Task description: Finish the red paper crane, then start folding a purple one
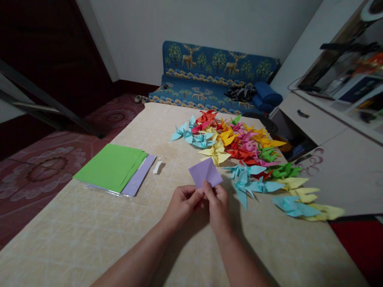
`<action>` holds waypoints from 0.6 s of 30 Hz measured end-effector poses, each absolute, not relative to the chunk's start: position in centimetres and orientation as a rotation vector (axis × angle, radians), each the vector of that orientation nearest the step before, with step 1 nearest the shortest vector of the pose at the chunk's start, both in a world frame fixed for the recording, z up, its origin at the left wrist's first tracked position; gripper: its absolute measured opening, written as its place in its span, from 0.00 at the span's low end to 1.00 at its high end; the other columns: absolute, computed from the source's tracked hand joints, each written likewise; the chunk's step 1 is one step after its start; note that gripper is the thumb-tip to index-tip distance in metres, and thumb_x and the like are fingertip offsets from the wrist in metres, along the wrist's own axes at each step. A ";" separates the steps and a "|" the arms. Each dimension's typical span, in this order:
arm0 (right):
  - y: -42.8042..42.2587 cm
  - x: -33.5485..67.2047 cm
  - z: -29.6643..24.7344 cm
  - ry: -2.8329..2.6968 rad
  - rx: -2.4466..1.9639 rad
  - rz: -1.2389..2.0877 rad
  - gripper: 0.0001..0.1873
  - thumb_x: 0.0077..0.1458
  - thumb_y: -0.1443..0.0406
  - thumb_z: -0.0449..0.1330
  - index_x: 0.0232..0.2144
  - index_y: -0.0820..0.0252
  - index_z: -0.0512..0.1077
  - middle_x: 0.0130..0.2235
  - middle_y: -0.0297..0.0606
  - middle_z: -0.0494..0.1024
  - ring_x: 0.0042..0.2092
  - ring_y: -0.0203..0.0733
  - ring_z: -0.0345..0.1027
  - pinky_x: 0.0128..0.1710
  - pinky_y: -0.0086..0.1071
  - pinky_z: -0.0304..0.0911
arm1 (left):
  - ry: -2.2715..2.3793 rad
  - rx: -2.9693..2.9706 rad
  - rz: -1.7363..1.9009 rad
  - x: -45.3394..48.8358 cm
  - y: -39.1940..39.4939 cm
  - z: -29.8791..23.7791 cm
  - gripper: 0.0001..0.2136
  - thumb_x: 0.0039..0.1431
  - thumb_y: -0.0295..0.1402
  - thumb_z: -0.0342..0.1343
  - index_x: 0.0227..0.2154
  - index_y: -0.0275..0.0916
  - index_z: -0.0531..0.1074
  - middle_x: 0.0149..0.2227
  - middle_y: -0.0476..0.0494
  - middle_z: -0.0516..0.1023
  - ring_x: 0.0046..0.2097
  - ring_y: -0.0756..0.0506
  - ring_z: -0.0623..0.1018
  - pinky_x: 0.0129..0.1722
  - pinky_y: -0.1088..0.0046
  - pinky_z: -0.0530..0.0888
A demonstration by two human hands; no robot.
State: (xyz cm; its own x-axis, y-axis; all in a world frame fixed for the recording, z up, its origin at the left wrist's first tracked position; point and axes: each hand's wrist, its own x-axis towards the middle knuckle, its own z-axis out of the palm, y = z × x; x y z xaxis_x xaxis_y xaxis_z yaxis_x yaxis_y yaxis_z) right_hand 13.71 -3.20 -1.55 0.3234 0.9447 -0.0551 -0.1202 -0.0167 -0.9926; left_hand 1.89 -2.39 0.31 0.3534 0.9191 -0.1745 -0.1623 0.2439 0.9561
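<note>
A small purple origami paper (206,172), folded to a diamond with a crease down its middle, is held up over the table. My left hand (186,202) pinches its near corner from the left, thumb on top. From the right, my right hand (218,200) grips the same corner, its thumb pressed on the paper's face. The fingers beneath are partly hidden. Just beyond and to the right lie many folded paper cranes (227,137) in red, yellow, orange, pink, green and light blue.
A stack of green paper (109,167) with purple sheets (139,175) under it lies at the left on clear plastic. A small white piece (157,167) is beside it. The patterned table (89,239) reaches toward a blue sofa (209,75). A white cabinet (338,159) stands right.
</note>
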 end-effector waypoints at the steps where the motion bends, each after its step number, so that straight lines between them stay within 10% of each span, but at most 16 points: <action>1: -3.2 13.7 -1.7 -0.872 -1.323 1.032 0.17 0.52 0.50 0.62 0.28 0.57 0.73 0.25 0.35 0.75 0.28 0.41 0.67 0.26 0.30 0.61 | 0.912 1.078 0.882 1.9 -2.4 0.3 0.21 0.54 0.47 0.60 0.20 0.32 0.73 0.17 0.49 0.68 0.20 0.55 0.62 0.20 0.78 0.55; 18: -4.0 12.9 -0.9 -0.962 -1.194 1.186 0.20 0.53 0.49 0.61 0.28 0.60 0.71 0.23 0.30 0.69 0.23 0.33 0.58 0.21 0.26 0.54 | 0.843 0.916 1.093 1.9 -2.3 0.9 0.14 0.55 0.40 0.62 0.25 0.35 0.68 0.17 0.52 0.72 0.18 0.54 0.69 0.18 0.82 0.61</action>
